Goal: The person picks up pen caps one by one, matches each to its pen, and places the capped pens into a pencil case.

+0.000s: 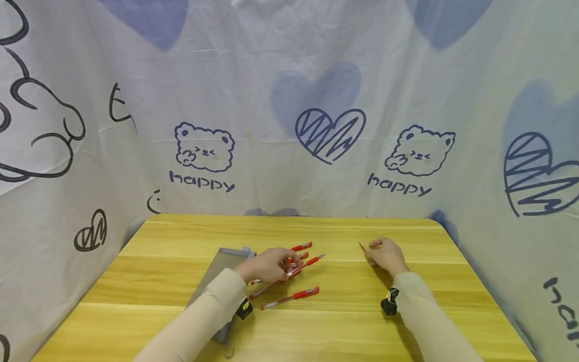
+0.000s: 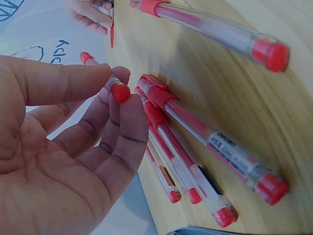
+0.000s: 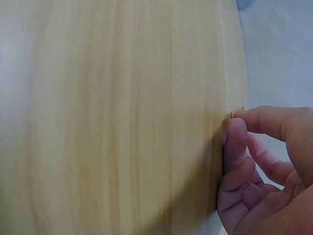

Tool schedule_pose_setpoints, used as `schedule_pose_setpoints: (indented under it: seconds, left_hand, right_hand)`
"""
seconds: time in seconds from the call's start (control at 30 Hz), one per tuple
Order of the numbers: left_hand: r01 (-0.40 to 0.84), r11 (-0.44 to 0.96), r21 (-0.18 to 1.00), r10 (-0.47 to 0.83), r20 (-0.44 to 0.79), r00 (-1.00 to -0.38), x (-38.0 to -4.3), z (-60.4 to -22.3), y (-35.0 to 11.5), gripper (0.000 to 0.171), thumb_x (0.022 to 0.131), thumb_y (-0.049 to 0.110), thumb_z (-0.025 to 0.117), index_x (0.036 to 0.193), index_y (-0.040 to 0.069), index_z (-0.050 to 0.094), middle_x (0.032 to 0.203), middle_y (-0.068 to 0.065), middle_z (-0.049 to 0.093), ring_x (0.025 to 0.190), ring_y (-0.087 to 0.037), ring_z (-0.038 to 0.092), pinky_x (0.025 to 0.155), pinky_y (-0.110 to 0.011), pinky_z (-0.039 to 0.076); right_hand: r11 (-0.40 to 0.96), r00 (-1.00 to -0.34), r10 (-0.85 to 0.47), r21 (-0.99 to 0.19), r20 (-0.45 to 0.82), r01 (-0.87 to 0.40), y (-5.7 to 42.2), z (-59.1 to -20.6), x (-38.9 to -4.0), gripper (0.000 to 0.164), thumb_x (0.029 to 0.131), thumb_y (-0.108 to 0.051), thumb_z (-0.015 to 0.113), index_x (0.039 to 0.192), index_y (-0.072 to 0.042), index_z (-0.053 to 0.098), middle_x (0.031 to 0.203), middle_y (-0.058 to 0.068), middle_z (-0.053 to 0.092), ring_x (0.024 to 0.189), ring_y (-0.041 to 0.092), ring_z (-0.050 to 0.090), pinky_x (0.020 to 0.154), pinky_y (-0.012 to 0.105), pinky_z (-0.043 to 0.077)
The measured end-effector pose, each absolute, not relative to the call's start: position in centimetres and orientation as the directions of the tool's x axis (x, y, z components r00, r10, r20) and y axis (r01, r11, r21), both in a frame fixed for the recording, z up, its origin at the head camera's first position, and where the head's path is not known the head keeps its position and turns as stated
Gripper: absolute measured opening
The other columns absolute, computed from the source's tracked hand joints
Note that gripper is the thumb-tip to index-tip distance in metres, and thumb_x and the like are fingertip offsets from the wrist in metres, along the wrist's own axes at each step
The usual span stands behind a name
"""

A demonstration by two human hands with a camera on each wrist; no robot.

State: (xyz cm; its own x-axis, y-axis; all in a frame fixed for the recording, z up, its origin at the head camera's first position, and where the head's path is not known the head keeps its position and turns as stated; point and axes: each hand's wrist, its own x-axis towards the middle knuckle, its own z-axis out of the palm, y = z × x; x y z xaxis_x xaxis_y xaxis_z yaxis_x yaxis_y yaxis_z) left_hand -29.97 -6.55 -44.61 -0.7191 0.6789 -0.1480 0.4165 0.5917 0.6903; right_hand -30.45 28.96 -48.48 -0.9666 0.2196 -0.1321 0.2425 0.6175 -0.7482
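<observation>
My left hand point(image 1: 268, 265) pinches a red gel pen point(image 1: 313, 260) between thumb and fingers, its bare tip pointing to the far right. The left wrist view shows the held pen's red end plug point(image 2: 120, 93) at the fingertips. Under and beside this hand lie several capped red pens point(image 2: 222, 147), one nearer the front edge point(image 1: 307, 292). My right hand point(image 1: 385, 255), low over the right part of the table, pinches a slim red pen cap point(image 1: 362, 247) between thumb and index finger. Its fingers mostly hide the cap in the right wrist view.
A grey zip pouch point(image 1: 217, 271) with a metal ring point(image 1: 228, 351) lies left of the pens, partly beneath the left forearm. The wood-grain table point(image 1: 344, 327) ends at a printed cloth backdrop point(image 1: 262, 166) behind and at the sides.
</observation>
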Motion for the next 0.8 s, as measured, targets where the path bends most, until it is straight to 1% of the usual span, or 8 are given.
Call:
schedule_pose_setpoints:
  seconds: [0.13, 0.27, 0.43, 0.53, 0.63, 0.8]
  left_hand:
    - [0.413, 0.587, 0.696, 0.678, -0.144, -0.721, -29.9, -44.6, -6.7, 0.043, 0.093, -0.010, 0.066, 0.131, 0.010, 0.072, 0.100, -0.005, 0.070, 0.088, -0.017, 0.060, 0.077, -0.034, 0.050]
    - [0.403, 0.585, 0.703, 0.674, -0.146, -0.724, -29.7, -44.5, -6.8, 0.043, 0.093, -0.010, 0.067, 0.131, 0.011, 0.072, 0.103, -0.007, 0.072, 0.090, -0.017, 0.061, 0.078, -0.034, 0.051]
    - [0.407, 0.580, 0.706, 0.676, -0.137, -0.724, -29.6, -44.4, -6.9, 0.045, 0.091, -0.011, 0.066, 0.130, 0.011, 0.072, 0.098, -0.007, 0.070, 0.085, -0.017, 0.059, 0.075, -0.032, 0.049]
    - [0.425, 0.578, 0.697, 0.679, -0.123, -0.724, -29.7, -44.4, -7.1, 0.045, 0.091, -0.011, 0.066, 0.129, 0.011, 0.073, 0.095, -0.007, 0.070, 0.083, -0.017, 0.058, 0.075, -0.032, 0.048]
    - [0.438, 0.581, 0.686, 0.677, -0.110, -0.727, -29.7, -44.6, -7.4, 0.042, 0.093, -0.009, 0.069, 0.129, 0.012, 0.074, 0.094, -0.005, 0.069, 0.084, -0.016, 0.057, 0.076, -0.032, 0.049]
    - [0.431, 0.570, 0.700, 0.674, -0.097, -0.733, -29.6, -45.0, -8.0, 0.032, 0.098, -0.003, 0.070, 0.126, 0.012, 0.074, 0.089, 0.000, 0.066, 0.080, -0.014, 0.056, 0.074, -0.030, 0.049]
  right_hand:
    - [0.610, -0.968, 0.216, -0.756, -0.128, 0.237, 29.3, -48.4, -30.3, 0.030, 0.096, -0.010, 0.073, 0.120, 0.007, 0.068, 0.102, 0.020, 0.074, 0.067, 0.012, 0.069, 0.063, 0.027, 0.057]
    - [0.613, -0.969, 0.215, -0.755, -0.124, 0.232, 29.4, -48.2, -30.2, 0.024, 0.097, -0.009, 0.073, 0.116, 0.006, 0.072, 0.097, 0.016, 0.075, 0.066, 0.012, 0.068, 0.063, 0.026, 0.057]
    - [0.627, -0.972, 0.207, -0.748, -0.109, 0.217, 29.4, -47.9, -30.1, 0.022, 0.096, -0.009, 0.074, 0.112, 0.007, 0.073, 0.094, 0.017, 0.075, 0.066, 0.012, 0.068, 0.062, 0.026, 0.057]
    - [0.639, -0.974, 0.202, -0.740, -0.098, 0.208, 29.4, -47.9, -29.9, 0.022, 0.094, -0.009, 0.075, 0.110, 0.007, 0.074, 0.093, 0.016, 0.076, 0.067, 0.013, 0.068, 0.062, 0.026, 0.056]
    - [0.653, -0.977, 0.195, -0.731, -0.089, 0.197, 29.4, -48.1, -29.8, 0.022, 0.093, -0.009, 0.075, 0.109, 0.005, 0.074, 0.091, 0.015, 0.075, 0.068, 0.014, 0.067, 0.063, 0.026, 0.054]
    - [0.665, -0.982, 0.172, -0.727, -0.074, 0.171, 29.3, -48.6, -29.5, 0.018, 0.093, -0.010, 0.076, 0.106, 0.003, 0.075, 0.087, 0.011, 0.074, 0.070, 0.016, 0.065, 0.063, 0.028, 0.053]
